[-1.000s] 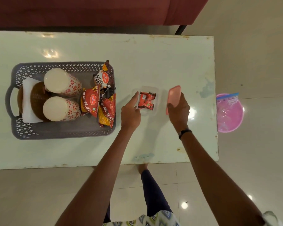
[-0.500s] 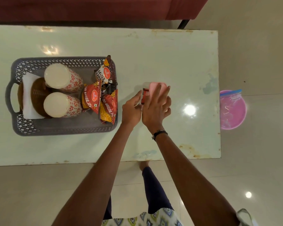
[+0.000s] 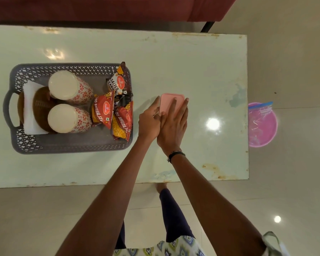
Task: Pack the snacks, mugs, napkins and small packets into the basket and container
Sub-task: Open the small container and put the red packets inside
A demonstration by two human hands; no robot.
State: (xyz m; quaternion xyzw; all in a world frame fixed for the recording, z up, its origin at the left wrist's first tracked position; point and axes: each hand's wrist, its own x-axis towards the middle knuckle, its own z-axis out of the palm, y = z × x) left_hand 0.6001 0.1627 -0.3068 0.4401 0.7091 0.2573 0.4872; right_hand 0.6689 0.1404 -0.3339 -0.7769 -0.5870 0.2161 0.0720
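My right hand lies flat and open on the pink lid of the small container, fingers spread along its top, while my left hand curls loosely against the container's left edge, thumb and fingertips touching the lid's side without closing around it. The container sits on the pale table, just right of the grey basket; the hands hide its body and whatever is inside. In the basket, two patterned mugs stand upside down, one behind the other, leaning over a white napkin and a brown woven piece at the handle end. At the basket's right end three snack packets stand against the wall, two red and one dark, the dark one poking above the rim. A black band circles my right wrist. Off the table's right edge, a pink tub sits on the floor with a clear bag draped over it.
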